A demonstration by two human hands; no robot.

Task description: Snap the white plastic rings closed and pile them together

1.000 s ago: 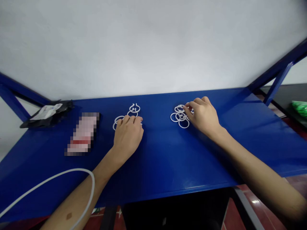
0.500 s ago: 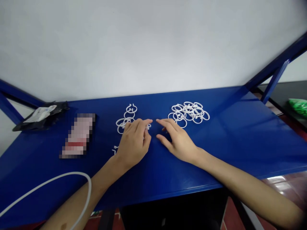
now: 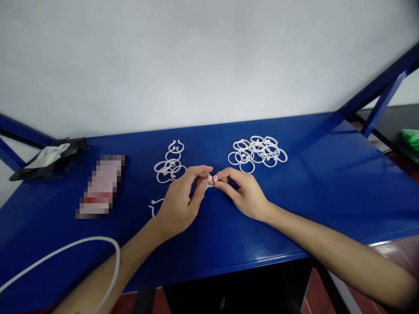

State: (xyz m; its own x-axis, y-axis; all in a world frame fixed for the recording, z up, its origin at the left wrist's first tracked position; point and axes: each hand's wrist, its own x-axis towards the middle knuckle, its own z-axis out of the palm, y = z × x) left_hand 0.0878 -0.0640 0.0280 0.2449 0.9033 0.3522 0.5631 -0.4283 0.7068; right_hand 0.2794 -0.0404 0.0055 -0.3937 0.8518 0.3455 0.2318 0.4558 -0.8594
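Note:
My left hand (image 3: 179, 201) and my right hand (image 3: 245, 192) meet over the middle of the blue table (image 3: 294, 209). Both pinch one white plastic ring (image 3: 211, 179), whose two knobbed ends show between the fingertips. A small group of white rings (image 3: 168, 165) lies just beyond my left hand. A larger pile of white rings (image 3: 257, 151) lies beyond my right hand. One more white ring (image 3: 153, 205) peeks out beside my left wrist.
A blurred-out pink packet (image 3: 100, 185) lies at the left, with a black bag (image 3: 49, 159) at the far left corner. A white cable (image 3: 65, 257) loops over the near left edge. Blue frame struts rise at both sides. Something green (image 3: 410, 139) sits far right.
My right hand left the larger ring pile and came to the centre. My left hand lifted from the small group. Both now pinch one ring together.

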